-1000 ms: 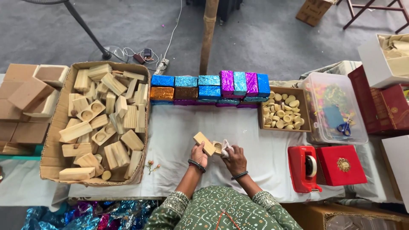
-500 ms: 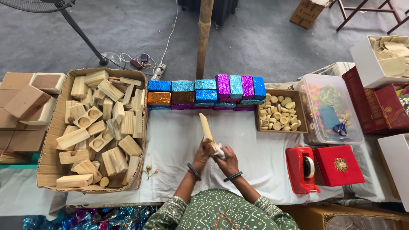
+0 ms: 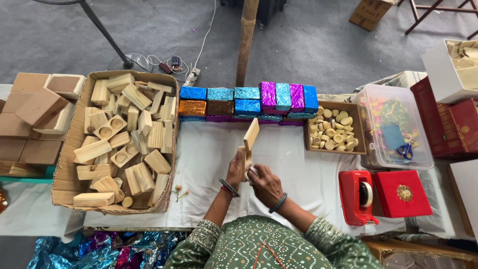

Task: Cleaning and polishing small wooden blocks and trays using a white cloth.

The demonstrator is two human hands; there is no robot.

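Observation:
My left hand and my right hand hold a hinged wooden block together above the white table cloth. The block stands on end and its upper flap tilts away towards the far side. My left hand grips its left side and my right hand presses its lower right. A small pale scrap shows between my right fingers and the block; what it is I cannot tell.
A cardboard box of wooden blocks sits at the left. Foil-wrapped blocks line the far edge. A tray of wooden discs, a clear tub with scissors, a red tape dispenser and a red box stand at the right.
The wooden block went from lying across my hands to standing on end. Both hands have closed in around its lower part.

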